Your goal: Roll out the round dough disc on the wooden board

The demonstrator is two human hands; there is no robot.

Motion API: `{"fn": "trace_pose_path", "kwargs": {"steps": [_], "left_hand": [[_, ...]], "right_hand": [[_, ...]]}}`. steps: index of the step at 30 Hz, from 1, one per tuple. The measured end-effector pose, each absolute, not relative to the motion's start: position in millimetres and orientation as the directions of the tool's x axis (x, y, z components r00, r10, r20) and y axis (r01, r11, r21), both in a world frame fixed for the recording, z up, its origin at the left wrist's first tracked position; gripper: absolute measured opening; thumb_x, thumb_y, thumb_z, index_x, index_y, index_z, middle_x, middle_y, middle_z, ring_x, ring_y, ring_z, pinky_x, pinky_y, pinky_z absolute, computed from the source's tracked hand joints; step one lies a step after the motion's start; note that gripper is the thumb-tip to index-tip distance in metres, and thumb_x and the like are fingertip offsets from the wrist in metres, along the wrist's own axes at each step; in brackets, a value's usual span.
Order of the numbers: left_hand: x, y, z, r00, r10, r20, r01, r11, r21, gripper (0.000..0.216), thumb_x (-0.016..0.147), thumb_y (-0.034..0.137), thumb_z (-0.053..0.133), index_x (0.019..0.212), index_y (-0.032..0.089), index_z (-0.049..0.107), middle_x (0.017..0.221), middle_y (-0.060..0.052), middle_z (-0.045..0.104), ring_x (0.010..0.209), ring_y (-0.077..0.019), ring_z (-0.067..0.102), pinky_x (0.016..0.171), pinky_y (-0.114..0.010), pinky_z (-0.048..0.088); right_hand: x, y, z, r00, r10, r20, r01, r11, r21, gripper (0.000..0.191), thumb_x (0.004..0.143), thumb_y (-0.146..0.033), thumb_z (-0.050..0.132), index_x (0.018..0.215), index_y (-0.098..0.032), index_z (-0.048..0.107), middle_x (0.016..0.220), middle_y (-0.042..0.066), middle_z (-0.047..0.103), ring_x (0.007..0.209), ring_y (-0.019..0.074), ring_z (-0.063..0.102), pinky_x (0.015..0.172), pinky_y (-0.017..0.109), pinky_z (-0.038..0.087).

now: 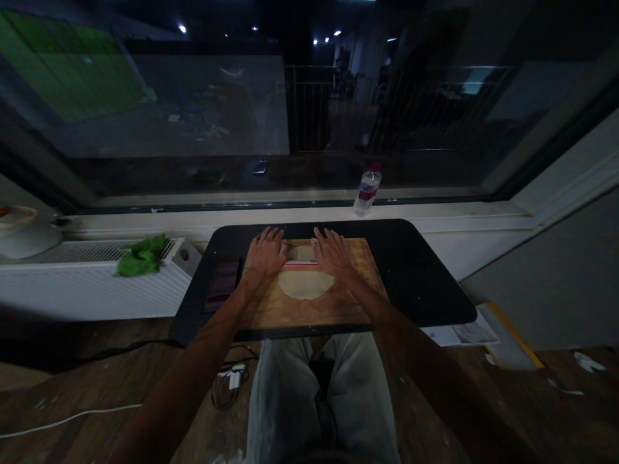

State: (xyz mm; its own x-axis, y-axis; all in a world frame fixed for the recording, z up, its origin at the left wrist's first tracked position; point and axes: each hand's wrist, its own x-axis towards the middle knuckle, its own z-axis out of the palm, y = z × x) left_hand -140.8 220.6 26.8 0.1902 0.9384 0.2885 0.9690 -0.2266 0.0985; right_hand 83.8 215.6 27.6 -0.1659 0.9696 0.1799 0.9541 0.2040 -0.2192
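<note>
A flat, roughly round sheet of dough [306, 285] lies on a wooden cutting board [309, 314]. Across it runs a pale rolling pin [300, 262] with a red line along it. My left hand [267, 251] rests over the pin's left end, fingers stretched forward. Over the right end lies my right hand [333, 252], palm down, its fingers also extended and slightly apart. Both hands cover the pin's ends, so only its middle shows. Dough is visible beyond the pin and on the near side.
The board sits on a black table [425, 283]. A dark phone-like slab [222, 283] lies left of it. On the windowsill stands a water bottle [367, 190]. A green cloth [142, 256] hangs over the radiator [97, 283]. Cables [225, 386] lie on the floor.
</note>
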Motion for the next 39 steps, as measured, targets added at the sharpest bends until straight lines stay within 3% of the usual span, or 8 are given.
{"fn": "trace_pose_path", "kwargs": {"steps": [8,15,21,25,30,39], "left_hand": [[-132.7,254.3,39.2,0.192,0.96,0.205,0.968,-0.22,0.121,0.053,0.116,0.036,0.036,0.157,0.017,0.064,0.176,-0.015,0.052,0.17,-0.0323,0.037,0.133,-0.057,0.042],[-132.6,231.3,36.2,0.096,0.994,0.048,0.993,-0.099,0.059,0.066,0.116,0.045,0.037,0.172,0.012,0.046,0.184,-0.024,0.035,0.175,-0.0389,0.024,0.132,-0.062,0.041],[-131.0,180.4,30.3,0.144,0.981,0.133,0.989,-0.146,0.006,0.063,0.111,0.037,0.043,0.169,0.014,0.051,0.181,-0.021,0.042,0.174,-0.0378,0.028,0.134,-0.059,0.035],[-128.3,144.9,31.2,0.155,0.976,0.154,0.987,-0.161,0.024,0.059,0.112,0.033,0.04,0.164,0.012,0.057,0.178,-0.021,0.047,0.17,-0.0384,0.037,0.133,-0.058,0.038],[-128.2,110.7,31.4,0.179,0.969,0.168,0.978,-0.195,0.079,0.057,0.113,0.033,0.037,0.165,0.02,0.058,0.17,-0.015,0.059,0.165,-0.0342,0.047,0.129,-0.054,0.045],[-130.9,68.9,10.7,0.173,0.942,0.288,0.96,-0.227,0.166,0.055,0.115,0.036,0.038,0.164,0.029,0.062,0.167,-0.006,0.063,0.163,-0.0321,0.05,0.136,-0.055,0.037]], "right_hand": [[87.6,256.6,33.0,-0.188,0.957,0.219,0.938,0.241,-0.25,0.061,0.121,-0.041,0.024,0.172,-0.02,0.05,0.168,0.015,0.06,0.156,0.0301,0.05,0.133,0.051,0.036],[85.1,235.6,31.3,-0.183,0.976,0.118,0.963,0.202,-0.176,0.063,0.12,-0.042,0.032,0.178,-0.018,0.039,0.18,0.017,0.044,0.168,0.0343,0.038,0.137,0.056,0.029],[82.4,187.5,28.4,-0.172,0.971,0.168,0.971,0.196,-0.139,0.068,0.112,-0.032,0.044,0.177,-0.011,0.04,0.181,0.019,0.042,0.169,0.0347,0.037,0.138,0.053,0.027],[82.4,154.2,26.9,-0.182,0.961,0.21,0.967,0.213,-0.137,0.061,0.114,-0.03,0.039,0.169,-0.005,0.051,0.174,0.021,0.052,0.161,0.0331,0.047,0.135,0.048,0.032],[87.7,123.3,19.3,-0.223,0.936,0.273,0.943,0.278,-0.181,0.057,0.117,-0.032,0.034,0.16,-0.007,0.063,0.164,0.018,0.065,0.151,0.0325,0.058,0.134,0.049,0.033],[87.8,70.4,-4.6,-0.184,0.879,0.44,0.917,0.315,-0.246,0.057,0.116,-0.031,0.039,0.169,-0.014,0.054,0.171,0.015,0.058,0.163,0.0318,0.045,0.138,0.055,0.026]]}}
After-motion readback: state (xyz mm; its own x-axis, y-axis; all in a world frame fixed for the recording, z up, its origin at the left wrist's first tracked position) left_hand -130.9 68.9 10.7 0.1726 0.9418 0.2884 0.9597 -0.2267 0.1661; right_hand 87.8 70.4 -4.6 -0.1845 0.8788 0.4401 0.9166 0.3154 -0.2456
